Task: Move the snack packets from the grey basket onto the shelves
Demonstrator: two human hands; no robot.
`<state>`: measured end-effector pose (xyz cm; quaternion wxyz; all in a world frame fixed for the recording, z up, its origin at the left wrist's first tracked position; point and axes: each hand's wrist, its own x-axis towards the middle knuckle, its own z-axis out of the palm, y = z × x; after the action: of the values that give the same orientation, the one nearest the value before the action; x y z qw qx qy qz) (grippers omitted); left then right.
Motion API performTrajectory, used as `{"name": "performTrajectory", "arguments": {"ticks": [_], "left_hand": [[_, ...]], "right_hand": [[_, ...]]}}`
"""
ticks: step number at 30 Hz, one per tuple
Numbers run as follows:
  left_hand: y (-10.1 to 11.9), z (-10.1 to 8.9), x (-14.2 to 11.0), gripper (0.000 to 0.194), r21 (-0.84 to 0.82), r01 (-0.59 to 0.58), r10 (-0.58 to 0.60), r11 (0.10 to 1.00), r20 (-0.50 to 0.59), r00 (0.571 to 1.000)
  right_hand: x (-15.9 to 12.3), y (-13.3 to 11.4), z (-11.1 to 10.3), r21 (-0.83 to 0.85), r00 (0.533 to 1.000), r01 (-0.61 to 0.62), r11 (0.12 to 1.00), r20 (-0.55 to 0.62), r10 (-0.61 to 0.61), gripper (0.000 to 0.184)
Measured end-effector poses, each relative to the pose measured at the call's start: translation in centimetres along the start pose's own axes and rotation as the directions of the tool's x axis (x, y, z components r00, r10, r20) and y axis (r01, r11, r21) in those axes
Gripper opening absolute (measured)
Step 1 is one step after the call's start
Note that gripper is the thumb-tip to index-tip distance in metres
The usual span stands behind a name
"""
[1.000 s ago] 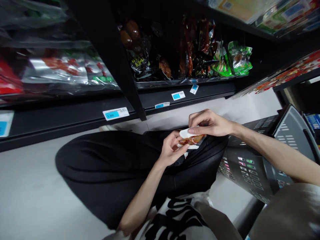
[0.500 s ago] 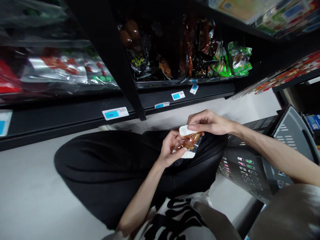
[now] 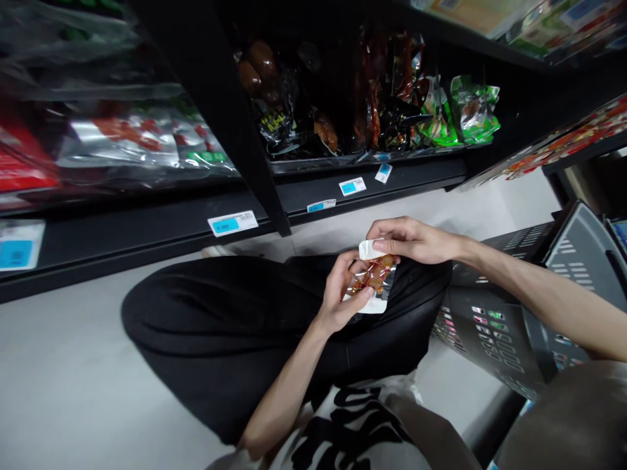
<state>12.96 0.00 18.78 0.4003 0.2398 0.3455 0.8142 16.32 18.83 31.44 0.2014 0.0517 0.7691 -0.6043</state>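
A small clear snack packet (image 3: 375,277) with a reddish-brown food piece and white ends is held over my lap. My left hand (image 3: 343,297) grips its lower left side, fingers curled round it. My right hand (image 3: 409,238) pinches the packet's white top edge between thumb and fingers. I am crouched, with my black trousers (image 3: 220,333) under the hands.
A black shelf (image 3: 147,228) with blue price tags (image 3: 232,223) runs in front, holding packaged snacks, silver packs (image 3: 132,140) at left and green packs (image 3: 473,111) at right. A dark grey shopping basket (image 3: 514,326) stands at my right on the pale floor (image 3: 59,378).
The packet has turned from lying flat to more upright between my hands. My right hand's fingers moved to its top edge. The view shifted slightly.
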Motion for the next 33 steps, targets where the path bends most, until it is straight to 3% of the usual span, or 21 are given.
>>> {"name": "performTrajectory", "arguments": {"ticks": [6,13,17,21,25,33], "left_hand": [[-0.1,-0.5,0.0,0.049,-0.016,0.033,-0.032,0.999,0.033,0.999],[1.9,-1.5,0.9,0.034,0.053,0.085,-0.09,0.995,0.094,0.992],[2.1,-1.0,1.0,0.025,0.133,0.037,-0.031,0.99,-0.041,0.999],[1.8,0.1,0.7,0.016,0.188,0.028,0.012,0.982,-0.203,0.979],[1.9,0.8,0.4,0.013,0.215,0.02,0.039,0.976,-0.269,0.962],[1.5,1.5,0.0,0.018,0.198,0.099,-0.014,0.975,-0.393,0.919]], "right_hand": [[-0.1,-0.2,0.1,-0.078,1.0,0.023,0.997,-0.019,-0.024,0.027],[-0.1,-0.4,0.6,-0.26,0.993,0.093,0.961,-0.044,-0.108,0.025],[-0.1,-0.4,0.8,-0.413,0.986,0.118,0.903,-0.062,-0.157,0.021],[-0.2,-0.5,1.0,-0.481,0.974,0.153,0.863,-0.074,-0.215,0.02],[-0.2,-0.4,1.3,-0.546,0.958,0.192,0.815,-0.076,-0.277,0.018],[-0.3,-0.5,1.6,-0.64,0.938,0.199,0.742,-0.096,-0.334,0.018]]}}
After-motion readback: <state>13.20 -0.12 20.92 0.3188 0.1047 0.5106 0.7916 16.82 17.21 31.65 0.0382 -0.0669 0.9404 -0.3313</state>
